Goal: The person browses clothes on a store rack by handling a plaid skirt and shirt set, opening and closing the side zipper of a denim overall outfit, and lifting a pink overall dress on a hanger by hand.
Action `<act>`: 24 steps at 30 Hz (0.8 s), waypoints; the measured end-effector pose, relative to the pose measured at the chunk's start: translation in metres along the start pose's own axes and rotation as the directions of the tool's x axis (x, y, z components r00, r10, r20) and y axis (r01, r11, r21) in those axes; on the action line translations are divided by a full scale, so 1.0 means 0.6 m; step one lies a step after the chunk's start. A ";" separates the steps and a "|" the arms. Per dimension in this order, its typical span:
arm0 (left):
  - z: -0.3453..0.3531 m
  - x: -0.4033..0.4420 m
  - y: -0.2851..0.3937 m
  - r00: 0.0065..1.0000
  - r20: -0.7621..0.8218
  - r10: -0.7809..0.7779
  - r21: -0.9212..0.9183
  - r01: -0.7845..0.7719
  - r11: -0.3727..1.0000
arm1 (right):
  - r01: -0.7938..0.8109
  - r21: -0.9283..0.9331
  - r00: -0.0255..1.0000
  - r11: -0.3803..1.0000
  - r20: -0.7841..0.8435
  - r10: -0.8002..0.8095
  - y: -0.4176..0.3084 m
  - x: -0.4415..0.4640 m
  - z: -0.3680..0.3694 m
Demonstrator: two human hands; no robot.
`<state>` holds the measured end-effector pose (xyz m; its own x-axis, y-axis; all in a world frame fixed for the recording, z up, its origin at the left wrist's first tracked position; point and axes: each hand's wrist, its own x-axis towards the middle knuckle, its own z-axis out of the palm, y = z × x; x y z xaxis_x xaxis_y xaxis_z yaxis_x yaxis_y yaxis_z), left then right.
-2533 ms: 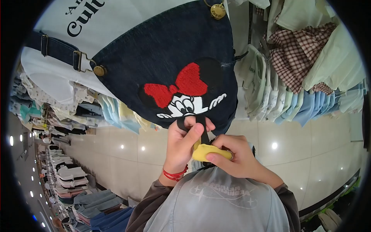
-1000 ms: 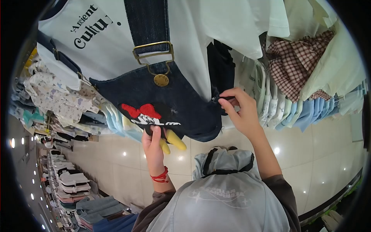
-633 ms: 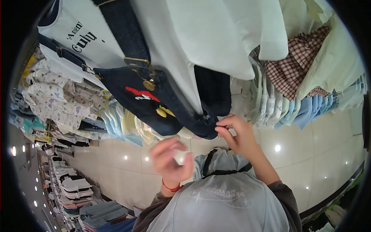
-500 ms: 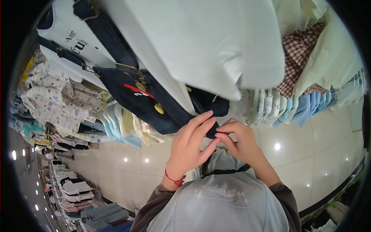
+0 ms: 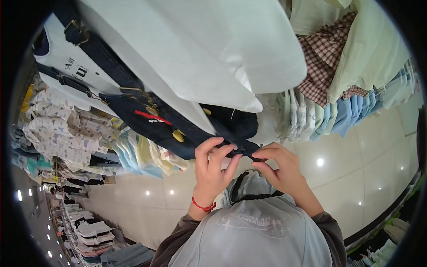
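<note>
Dark navy denim overalls (image 5: 189, 142) hang in front of me, with brass buckles, yellowish buttons and a red patch on the bib. My left hand (image 5: 212, 168), with a red cord bracelet at the wrist, pinches a narrow dark denim piece of them, fingers bent around it. A little to the right, my right hand (image 5: 281, 163) grips the end of the same piece between thumb and forefinger. Whether this piece is a strap or an edge I cannot tell. A large white garment (image 5: 213, 58) hangs over part of the overalls, and a white printed shirt (image 5: 66, 53) lies behind the straps.
Patterned pale shirts (image 5: 58, 129) hang at left, and blue and white clothes (image 5: 344, 113) at right beside a red checked garment (image 5: 322, 66). Folded clothes (image 5: 93, 231) are stacked at lower left. Shiny floor tiles (image 5: 347, 178) lie below.
The hanging clothes have shifted left in view. My left fingers have moved and bent further over the dark denim piece, and more of it shows between my hands.
</note>
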<state>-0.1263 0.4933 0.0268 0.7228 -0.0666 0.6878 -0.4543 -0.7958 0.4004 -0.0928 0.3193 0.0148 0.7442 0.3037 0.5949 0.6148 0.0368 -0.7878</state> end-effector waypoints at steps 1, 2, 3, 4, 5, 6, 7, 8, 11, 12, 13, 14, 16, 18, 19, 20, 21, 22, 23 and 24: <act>-0.004 0.000 0.001 0.999 0.040 -0.023 0.005 0.023 1.000 | 0.012 -0.007 1.000 1.000 0.003 -0.012 0.000 0.001 0.003; -0.008 0.001 0.002 0.996 0.080 -0.047 0.011 0.046 0.999 | 0.023 -0.014 1.000 1.000 0.007 -0.023 0.000 0.001 0.007; -0.013 0.001 0.003 0.990 0.121 -0.071 0.019 0.070 0.997 | 0.034 -0.020 0.999 0.999 0.011 -0.034 0.000 0.001 0.011; -0.016 0.001 0.004 0.988 0.137 -0.063 0.035 0.059 0.998 | 0.048 -0.014 0.999 0.999 0.018 -0.048 0.001 0.000 0.014; -0.019 0.000 0.005 0.987 0.154 -0.054 0.050 0.047 0.998 | 0.063 -0.009 0.998 0.998 0.025 -0.063 0.002 -0.001 0.016; -0.021 -0.001 0.005 0.984 0.170 -0.044 0.064 0.034 0.997 | 0.078 -0.005 0.996 0.997 0.030 -0.078 0.003 -0.001 0.018; -0.022 -0.003 0.005 0.983 0.178 -0.049 0.049 0.041 0.998 | 0.076 -0.023 0.997 0.997 0.025 -0.075 0.003 -0.001 0.019; -0.022 -0.005 0.005 0.981 0.187 -0.053 0.032 0.048 0.998 | 0.072 -0.041 0.997 0.997 0.018 -0.072 0.003 -0.001 0.021; -0.018 -0.018 0.009 0.978 0.184 -0.097 -0.036 0.106 0.994 | 0.078 -0.061 0.997 0.995 -0.007 -0.079 0.000 -0.002 0.025; -0.017 -0.021 0.012 0.977 0.178 -0.116 -0.063 0.129 0.990 | 0.084 -0.064 0.996 0.994 -0.016 -0.085 -0.001 -0.003 0.026; -0.017 -0.021 0.014 0.975 0.197 -0.101 -0.044 0.112 0.993 | 0.080 -0.041 0.997 0.996 -0.019 -0.080 0.000 -0.006 0.028; -0.017 -0.020 0.017 0.972 0.217 -0.087 -0.025 0.094 0.995 | 0.074 -0.019 0.997 0.997 -0.022 -0.075 0.003 -0.010 0.030; -0.019 -0.017 0.020 0.967 0.248 -0.052 0.003 0.053 0.999 | 0.063 -0.003 0.997 0.998 -0.031 -0.064 0.003 -0.013 0.030; -0.021 -0.014 0.020 0.963 0.271 -0.008 0.020 0.003 1.000 | 0.053 -0.020 0.997 0.998 -0.046 -0.054 0.001 -0.013 0.028; -0.022 -0.013 0.019 0.963 0.268 -0.015 0.003 0.014 1.000 | 0.030 -0.024 0.999 0.999 -0.038 -0.031 0.001 -0.015 0.027; -0.022 -0.012 0.018 0.964 0.266 -0.021 -0.014 0.025 1.000 | 0.008 -0.028 1.000 1.000 -0.030 -0.008 0.001 -0.016 0.025; -0.021 -0.012 0.017 0.964 0.263 -0.026 -0.032 0.036 0.999 | -0.015 -0.033 1.000 0.999 -0.022 0.014 0.001 -0.017 0.023; -0.020 -0.011 0.017 0.965 0.263 -0.021 -0.041 0.033 0.999 | -0.005 -0.053 1.000 0.999 -0.002 0.005 0.001 -0.016 0.020; -0.019 -0.012 0.017 0.965 0.263 -0.015 -0.051 0.030 0.998 | 0.005 -0.072 1.000 0.997 0.018 -0.004 0.000 -0.013 0.015; -0.018 -0.013 0.016 0.964 0.264 -0.010 -0.059 0.027 0.998 | 0.015 -0.090 0.999 0.996 0.038 -0.011 -0.001 -0.012 0.012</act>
<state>-0.1418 0.4924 0.0322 0.8392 -0.2151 0.4995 -0.4650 -0.7601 0.4539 -0.1002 0.3238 0.0101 0.7269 0.3390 0.5972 0.6466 -0.0451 -0.7615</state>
